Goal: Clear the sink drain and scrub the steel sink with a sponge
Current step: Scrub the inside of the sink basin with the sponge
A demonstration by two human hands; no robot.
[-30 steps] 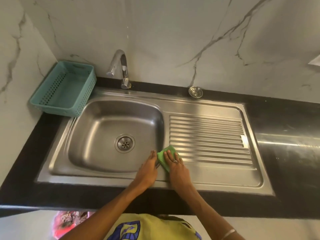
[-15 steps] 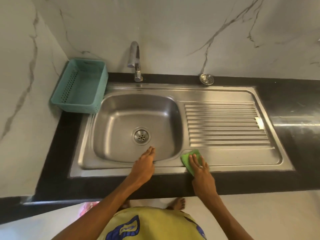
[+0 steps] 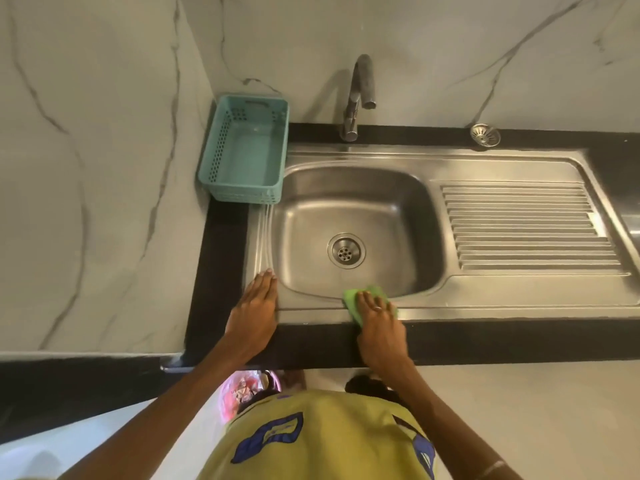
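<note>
A green sponge (image 3: pixel 360 301) lies flat on the front rim of a steel sink (image 3: pixel 519 306), just below the basin's near edge and a little right of the drain (image 3: pixel 346 251). The right hand (image 3: pixel 379 322) presses down on it with straight fingers (image 3: pixel 363 303) laid close together, palm over the back of the sponge, likely to keep full contact while rubbing along the rim. The left hand (image 3: pixel 254 311) rests flat on the sink's front left corner, fingers straight and together, holding nothing; it seems placed there to steady the body while leaning in. The drain opening looks bare, and its strainer (image 3: pixel 485 134) sits apart on the dark surface (image 3: pixel 228 244) behind the sink, near the wall, probably set there to keep it out of the scrubbing. A tap (image 3: pixel 360 95) stands behind the basin. A teal basket (image 3: pixel 221 147) sits at the back left corner, beside the basin.
</note>
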